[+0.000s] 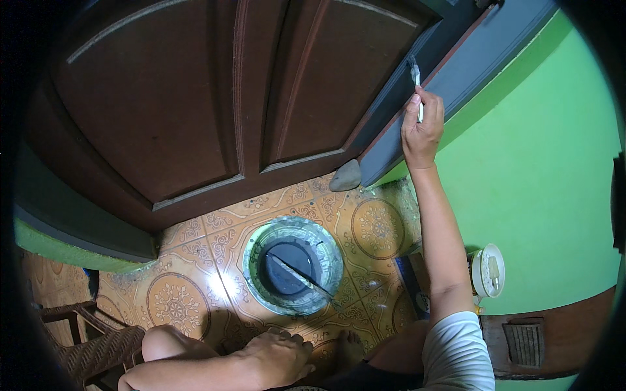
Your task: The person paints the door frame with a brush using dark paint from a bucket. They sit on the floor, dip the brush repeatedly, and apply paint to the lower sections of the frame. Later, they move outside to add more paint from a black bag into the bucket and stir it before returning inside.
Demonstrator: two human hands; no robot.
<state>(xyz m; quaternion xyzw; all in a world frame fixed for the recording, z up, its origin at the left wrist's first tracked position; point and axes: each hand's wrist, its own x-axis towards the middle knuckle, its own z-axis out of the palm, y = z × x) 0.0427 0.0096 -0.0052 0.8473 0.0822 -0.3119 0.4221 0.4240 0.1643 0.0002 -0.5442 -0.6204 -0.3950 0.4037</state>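
My right hand reaches up and forward, its fingers closed round the white handle of a small paintbrush. The grey-smeared bristles touch the dark grey edge strip of a brown panelled door, close to the grey door frame. Low in the picture, my left hand rests by my bent leg, fingers loosely spread and holding nothing. In front of it on the floor stands a paint-smeared basin with dark grey paint inside. A stained stick leans across the basin, sticking out over its near right rim.
A grey stone sits against the door's bottom corner. The light green wall rises at right. Near it stands a white container with a brush-like thing on top. A brown woven chair is at lower left, on patterned orange tiles.
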